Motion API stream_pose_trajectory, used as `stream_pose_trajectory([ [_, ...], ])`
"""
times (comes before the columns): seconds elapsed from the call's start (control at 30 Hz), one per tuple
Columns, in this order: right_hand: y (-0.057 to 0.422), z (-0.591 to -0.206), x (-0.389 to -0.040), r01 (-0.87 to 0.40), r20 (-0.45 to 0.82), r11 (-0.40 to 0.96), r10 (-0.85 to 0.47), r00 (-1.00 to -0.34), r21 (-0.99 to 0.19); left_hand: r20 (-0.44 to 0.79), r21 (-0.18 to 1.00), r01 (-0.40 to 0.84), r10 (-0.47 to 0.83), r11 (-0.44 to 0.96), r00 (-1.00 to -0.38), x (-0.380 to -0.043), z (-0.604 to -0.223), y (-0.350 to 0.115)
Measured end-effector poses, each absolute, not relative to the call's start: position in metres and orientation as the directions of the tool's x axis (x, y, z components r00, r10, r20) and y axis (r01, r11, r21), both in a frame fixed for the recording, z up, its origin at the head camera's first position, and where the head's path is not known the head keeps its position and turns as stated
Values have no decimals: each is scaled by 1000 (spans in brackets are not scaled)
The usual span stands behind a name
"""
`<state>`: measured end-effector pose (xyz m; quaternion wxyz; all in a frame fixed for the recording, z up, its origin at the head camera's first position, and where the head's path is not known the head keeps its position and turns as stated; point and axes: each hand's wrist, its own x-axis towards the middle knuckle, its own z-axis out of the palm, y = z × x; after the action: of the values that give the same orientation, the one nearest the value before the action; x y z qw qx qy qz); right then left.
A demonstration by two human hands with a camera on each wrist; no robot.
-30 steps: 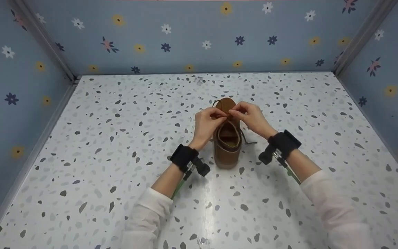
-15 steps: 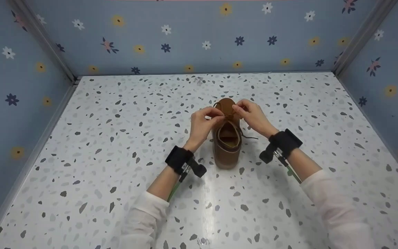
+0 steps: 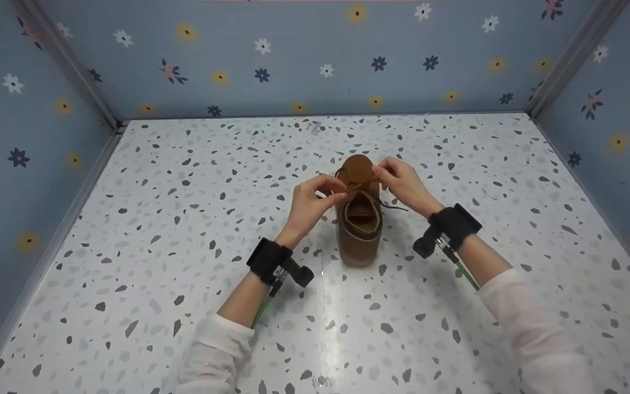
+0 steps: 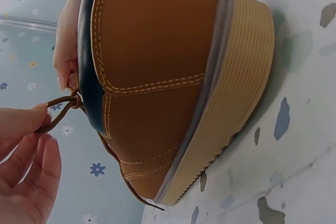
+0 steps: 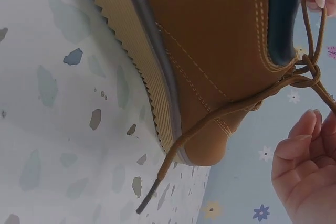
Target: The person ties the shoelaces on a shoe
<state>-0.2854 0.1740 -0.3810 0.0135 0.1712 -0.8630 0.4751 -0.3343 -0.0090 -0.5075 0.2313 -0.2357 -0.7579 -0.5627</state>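
A brown ankle shoe (image 3: 360, 249) with a dark padded collar and thick cream sole stands on the speckled surface, toe pointing away. Its brown shoelace (image 5: 210, 116) is crossed into a knot (image 5: 311, 76) at the top of the lacing. My left hand (image 3: 308, 207), on the shoe's left, pinches a loop of the lace (image 4: 60, 111) between thumb and fingers. On the other side, my right hand (image 3: 404, 185) pinches another part of the shoelace, which runs out of frame in the right wrist view. One lace end with a dark tip hangs down the shoe's right side.
The white surface (image 3: 156, 246) with grey specks spreads all round the shoe. Blue flowered panels (image 3: 315, 54) enclose it at the back and both sides. Each wrist wears a black strap (image 3: 454, 225) with a small camera.
Both hands have moved apart from near the knot, the left going left and toward the body, the right slightly right. The lace between them has drawn out, and the hanging lace end has risen.
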Motion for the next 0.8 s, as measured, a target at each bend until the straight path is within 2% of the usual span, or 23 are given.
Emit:
stream_pose_trajectory([
  [0.1, 174, -381, -285, -307, 186, 491, -279, -942, -815, 582, 760, 597, 138, 258, -801, -328, -505, -12],
  [0.27, 175, -383, -287, -310, 200, 468, -270, -942, -827, 459, 819, 502, 207, 277, -864, -284, -453, -18],
  [0.33, 176, -384, -288, -306, 206, 449, -258, -944, -840, 455, 813, 508, 235, 285, -859, -264, -427, -20],
  [0.43, 177, -385, -288, -304, 217, 429, -240, -946, -850, 490, 788, 556, 276, 265, -827, -247, -406, -23],
  [0.6, 179, -385, -289, -323, 235, 449, -241, -942, -833, 493, 784, 575, 327, 234, -806, -236, -398, -27],
  [0.8, 178, -384, -289, -310, 228, 467, -225, -947, -828, 417, 792, 530, 365, 303, -832, -243, -413, -30],
])
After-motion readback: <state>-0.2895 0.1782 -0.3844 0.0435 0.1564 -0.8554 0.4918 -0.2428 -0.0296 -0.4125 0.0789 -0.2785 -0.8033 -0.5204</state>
